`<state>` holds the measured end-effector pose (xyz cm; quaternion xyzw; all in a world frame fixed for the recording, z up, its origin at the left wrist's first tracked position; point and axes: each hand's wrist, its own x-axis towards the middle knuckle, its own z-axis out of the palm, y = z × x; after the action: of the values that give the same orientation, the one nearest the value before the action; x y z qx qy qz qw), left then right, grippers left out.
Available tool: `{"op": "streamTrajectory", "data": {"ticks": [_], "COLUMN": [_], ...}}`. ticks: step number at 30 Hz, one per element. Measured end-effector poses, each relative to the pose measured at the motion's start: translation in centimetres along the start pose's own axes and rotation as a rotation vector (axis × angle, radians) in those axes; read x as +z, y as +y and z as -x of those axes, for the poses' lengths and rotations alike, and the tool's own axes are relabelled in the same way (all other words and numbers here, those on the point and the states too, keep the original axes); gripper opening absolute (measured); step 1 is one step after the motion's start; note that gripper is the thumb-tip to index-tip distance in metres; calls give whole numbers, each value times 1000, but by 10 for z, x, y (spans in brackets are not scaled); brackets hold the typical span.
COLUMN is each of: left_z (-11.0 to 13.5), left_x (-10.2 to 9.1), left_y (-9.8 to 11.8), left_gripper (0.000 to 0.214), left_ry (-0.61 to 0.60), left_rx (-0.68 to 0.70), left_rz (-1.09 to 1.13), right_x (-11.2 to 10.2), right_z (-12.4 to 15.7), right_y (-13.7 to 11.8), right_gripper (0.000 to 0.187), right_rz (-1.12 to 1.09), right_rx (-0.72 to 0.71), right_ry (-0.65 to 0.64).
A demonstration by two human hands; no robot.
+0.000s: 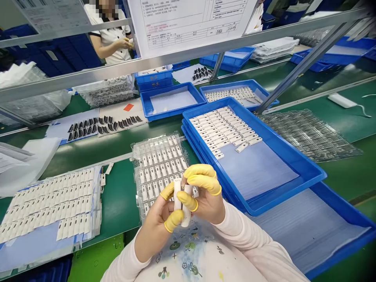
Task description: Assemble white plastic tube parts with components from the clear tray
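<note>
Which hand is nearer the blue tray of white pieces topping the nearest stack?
Right. The right hand is just left of the blue tray; the left hand is farther left from it.

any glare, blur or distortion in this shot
Head view: bright glints on the clear moulded plastic trays at right; wide-angle stretching toward the edges, with darkened right-hand corners; fine print on the white paper sheet too soft to read; left hand and right hand, in yellow finger covers, fairly sharp.
</note>
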<state>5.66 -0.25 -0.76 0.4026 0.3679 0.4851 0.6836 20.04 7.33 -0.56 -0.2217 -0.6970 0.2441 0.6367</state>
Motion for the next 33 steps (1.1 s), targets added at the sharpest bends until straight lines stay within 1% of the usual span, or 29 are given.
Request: {"op": "streamTrajectory", "data": {"ticks": [3,5,6,7,9,11,12,13,16,19,23,28,33], "left_z": [3,5,6,7,8,8,8,8,6,4,3,7,9], "left_x": [-1,-1,-1,-1,-3,-4,-5,-5,-5,-3,-2,-4,-4], "left_y": [-4,-6,-7,-7,-8,-10,-10,-11,-11,-8,-3,-3,-2], "left_gripper": [58,54,52,50,46,43,42,42,41,41,42,41,47], "left_ry": [-17,-2,8,18,26,39,47,54,42,17,-7,-45,-59], "left_rx": [18,62,100,144,243,355,410,463,573,628,693,679,692], "left_rz": [-30,-121,-176,-232,-338,-433,-474,-508,-572,-600,-623,-652,-645], "right_x": [-2,-5,-7,-9,-14,-20,-22,-23,-25,-24,-23,-24,-25], "right_z": [3,5,5,5,4,2,2,2,4,7,8,4,0], "right_y": [0,0,1,1,0,-3,-5,-6,-11,-14,-15,-14,-13], "right_gripper": [45,50,54,59,62,59,56,55,55,55,52,49,49], "right_rz": [66,70,66,57,29,12,9,10,5,-50,-108,-151,-121], "right_rx": [-49,-35,-14,12,55,68,64,60,64,69,69,25,-54], "right_ry": [20,33,17,-23,-170,-320,-366,-385,-369,-343,-352,-371,-398]}}
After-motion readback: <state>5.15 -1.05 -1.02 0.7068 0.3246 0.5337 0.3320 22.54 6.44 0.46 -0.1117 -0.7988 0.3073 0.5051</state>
